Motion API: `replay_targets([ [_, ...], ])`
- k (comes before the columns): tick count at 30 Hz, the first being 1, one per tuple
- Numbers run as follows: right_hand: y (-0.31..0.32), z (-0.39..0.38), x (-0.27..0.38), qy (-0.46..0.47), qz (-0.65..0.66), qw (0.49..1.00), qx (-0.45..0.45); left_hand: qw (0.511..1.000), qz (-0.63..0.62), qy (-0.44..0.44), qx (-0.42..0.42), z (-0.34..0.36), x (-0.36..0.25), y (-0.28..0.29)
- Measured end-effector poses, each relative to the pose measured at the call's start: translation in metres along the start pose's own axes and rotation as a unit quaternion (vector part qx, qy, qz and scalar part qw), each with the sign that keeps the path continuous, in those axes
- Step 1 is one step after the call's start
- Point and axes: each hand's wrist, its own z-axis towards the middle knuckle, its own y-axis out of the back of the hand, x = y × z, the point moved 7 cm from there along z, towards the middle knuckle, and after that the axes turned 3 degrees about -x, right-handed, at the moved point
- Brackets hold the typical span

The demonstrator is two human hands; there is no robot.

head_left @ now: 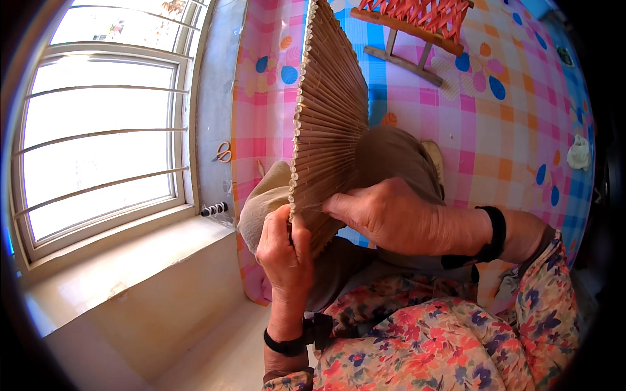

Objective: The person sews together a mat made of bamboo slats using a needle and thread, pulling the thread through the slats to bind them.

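A stiff brown mat point(331, 111) of thin reed-like stalks, laid side by side, stands on edge between my knees. Its pale cut ends form a bumpy rim running away from me. My left hand point(285, 254) is closed on the near part of this rim, thumb and fingers pressed together. Just to the right, my right hand point(385, 215) is pinched close against the mat's face. A thin pale strand seems to run from its fingertips toward the rim; the fingertips are partly hidden, and whether a needle is there I cannot tell.
Scissors point(223, 153) and a black-and-white spool-like roll point(214, 209) lie on the grey ledge beside the barred window point(104, 150). A wooden stool point(407, 29) with red woven strapping stands far off on the checked sheet point(482, 137). A crumpled white cloth point(578, 153) lies at the right.
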Motion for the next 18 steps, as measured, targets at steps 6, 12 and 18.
replay_targets([
  [6, 0.005, -0.002, 0.002, -0.003, -0.048, 0.998, 0.044, 0.998, -0.021, 0.039, -0.043, -0.01, -0.001, -0.007],
  [12, 0.013, -0.008, 0.007, -0.021, -0.087, 0.994, 0.063, 0.995, -0.037, -0.021, -0.09, -0.012, -0.013, -0.014],
  [18, 0.016, -0.005, 0.01, -0.047, -0.122, 0.986, 0.099, 0.995, -0.026, -0.048, -0.087, -0.019, -0.012, -0.023],
])
